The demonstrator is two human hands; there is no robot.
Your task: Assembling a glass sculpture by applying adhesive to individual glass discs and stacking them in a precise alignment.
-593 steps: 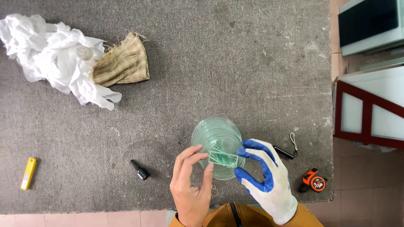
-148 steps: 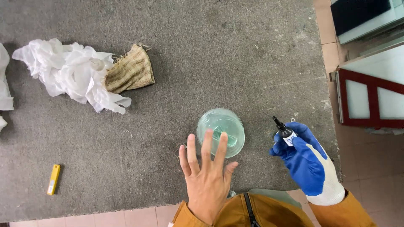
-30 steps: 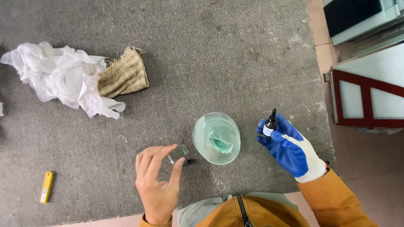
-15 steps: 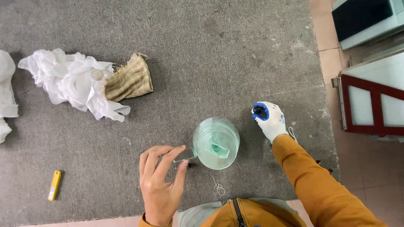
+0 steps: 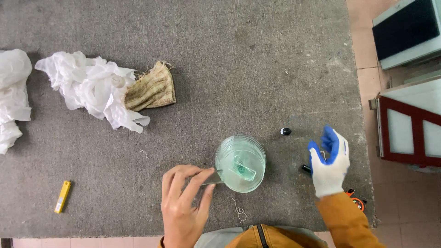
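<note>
Left hand [image 5: 183, 209], bare, at the near edge of the grey bench [image 5: 257, 59]. Its fingers [image 5: 200, 180] are pinched together on a small flat clear glass piece [image 5: 212, 177]; the far end of that piece touches the near-left rim of the round glass dish [image 5: 240, 163]. Dish sits on the bench just right of the left fingers, with a small greenish glass shard [image 5: 243, 167] lying inside it.

Right hand [image 5: 329, 161], white glove with blue coating, orange sleeve, hovers right of the dish. Its fingers [image 5: 329, 140] are spread apart and hold nothing. A small black item [image 5: 306, 168] lies just at the thumb side of that hand, partly hidden, can't tell what it is. Small black cap [image 5: 285, 131] stands on the bench just beyond and left of the right fingers, apart from the dish.

An orange and black tool [image 5: 356, 199] pokes out from under the right sleeve at the bench edge, mostly covered.

Well away from both hands, far-left: crumpled white cloth [image 5: 92, 89] with a tan woven rag [image 5: 151, 89] touching its right side. More white cloth [image 5: 11, 98] at the left frame edge. Yellow utility knife [image 5: 62, 196] lies well left of the left hand, near the front edge. Loose bit of thread [image 5: 240, 212] lies on the bench just right of the left wrist.
</note>
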